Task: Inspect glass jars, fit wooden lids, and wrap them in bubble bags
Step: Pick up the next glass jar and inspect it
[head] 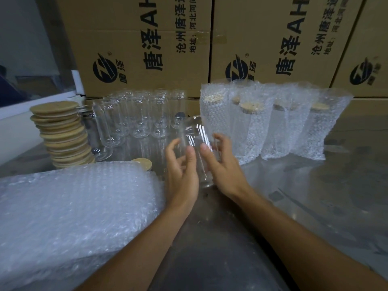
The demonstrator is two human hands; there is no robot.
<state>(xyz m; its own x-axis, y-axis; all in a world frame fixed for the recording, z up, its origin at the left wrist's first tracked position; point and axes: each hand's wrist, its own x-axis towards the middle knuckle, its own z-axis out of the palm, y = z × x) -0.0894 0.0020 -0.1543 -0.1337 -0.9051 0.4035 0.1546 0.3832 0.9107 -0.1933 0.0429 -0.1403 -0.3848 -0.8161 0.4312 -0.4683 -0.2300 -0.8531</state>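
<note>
1. You hold a clear glass jar between both hands above the middle of the metal table, its open mouth tipped away from you and its base toward your wrists. It has no lid on it.
2. Your left hand cups the jar's left side, thumb laid against the glass near the middle and fingers curled loosely round the far side.
3. Your right hand grips the right side, thumb pressed on the glass just beside the left thumb and fingers wrapped behind the jar.
4. Just left of your left hand a single wooden lid lies flat on the table, partly hidden by a thick stack of bubble bags that fills the near left of the table.
5. Behind that stack stands a tall, leaning pile of wooden lids.
6. To the right of the pile a group of empty jars stands upright in rows, with no lids on.
7. On the right, behind and beside your right hand, a row of wrapped jars stands upright in bubble bags, wooden lids showing through the plastic.
8. Large cardboard boxes with printed black lettering and logos form a wall behind everything.
</note>
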